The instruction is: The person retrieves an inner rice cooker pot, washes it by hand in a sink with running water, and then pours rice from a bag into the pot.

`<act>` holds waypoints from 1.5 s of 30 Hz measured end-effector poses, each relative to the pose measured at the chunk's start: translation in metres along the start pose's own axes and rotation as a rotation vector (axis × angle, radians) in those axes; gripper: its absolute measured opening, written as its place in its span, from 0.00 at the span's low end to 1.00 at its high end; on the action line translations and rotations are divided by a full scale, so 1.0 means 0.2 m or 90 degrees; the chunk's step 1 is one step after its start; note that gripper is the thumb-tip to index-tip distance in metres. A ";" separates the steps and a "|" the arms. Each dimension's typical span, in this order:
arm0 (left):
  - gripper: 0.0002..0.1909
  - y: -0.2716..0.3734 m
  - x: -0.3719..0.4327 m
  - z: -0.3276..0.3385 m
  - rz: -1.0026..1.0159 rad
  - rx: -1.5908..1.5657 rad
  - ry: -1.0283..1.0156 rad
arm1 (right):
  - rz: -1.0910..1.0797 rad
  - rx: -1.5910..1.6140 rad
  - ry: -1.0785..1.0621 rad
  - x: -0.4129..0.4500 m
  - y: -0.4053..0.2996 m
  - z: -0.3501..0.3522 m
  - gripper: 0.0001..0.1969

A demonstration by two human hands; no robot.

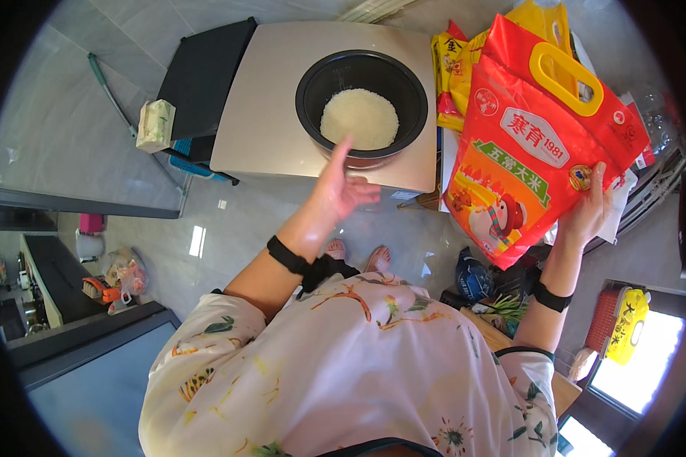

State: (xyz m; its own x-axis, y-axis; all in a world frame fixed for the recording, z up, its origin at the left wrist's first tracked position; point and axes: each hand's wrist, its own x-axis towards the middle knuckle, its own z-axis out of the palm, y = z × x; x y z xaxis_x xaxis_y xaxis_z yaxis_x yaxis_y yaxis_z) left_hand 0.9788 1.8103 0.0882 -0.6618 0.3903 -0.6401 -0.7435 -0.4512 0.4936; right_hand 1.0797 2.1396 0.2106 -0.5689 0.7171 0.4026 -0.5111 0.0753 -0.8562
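On a beige worktop point(263, 103) stands a round dark rice-cooker inner pot point(403, 97) with white rice point(363, 117) heaped on its bottom. My left hand point(346, 188) is just in front of the pot's near rim, fingers apart and holding nothing. To the right, my right hand point(591, 208) grips the edge of a large red rice bag point(509, 154), which has a yellow plastic handle and a snowman picture. The bag is tilted beside the worktop; whether its top is open I cannot tell.
Yellow and red bags point(450, 80) lie behind the rice bag. A tissue pack point(156, 125) sits by a black panel point(206, 74) at the left. Below right are a blue bag point(473, 277) and green vegetables point(503, 308). A plastic bag point(127, 271) lies at the far left.
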 end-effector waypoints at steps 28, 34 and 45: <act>0.24 -0.05 0.05 0.04 0.180 -0.031 -0.068 | 0.058 0.145 0.160 0.20 0.47 -0.45 0.17; 0.30 0.03 0.01 0.07 0.156 0.015 0.006 | 0.037 0.237 0.131 0.25 0.40 -0.34 0.19; 0.27 0.06 -0.02 0.10 0.178 0.070 0.075 | -0.010 -0.113 0.127 -0.04 0.66 -0.88 0.17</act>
State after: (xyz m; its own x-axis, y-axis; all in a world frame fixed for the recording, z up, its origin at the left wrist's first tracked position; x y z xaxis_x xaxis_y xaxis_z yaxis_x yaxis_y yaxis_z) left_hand 0.9709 1.8203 0.1082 -0.8312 0.1651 -0.5308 -0.5443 -0.4358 0.7168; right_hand 1.1295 2.2661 0.0370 -0.4153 0.8357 0.3594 -0.3877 0.1948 -0.9010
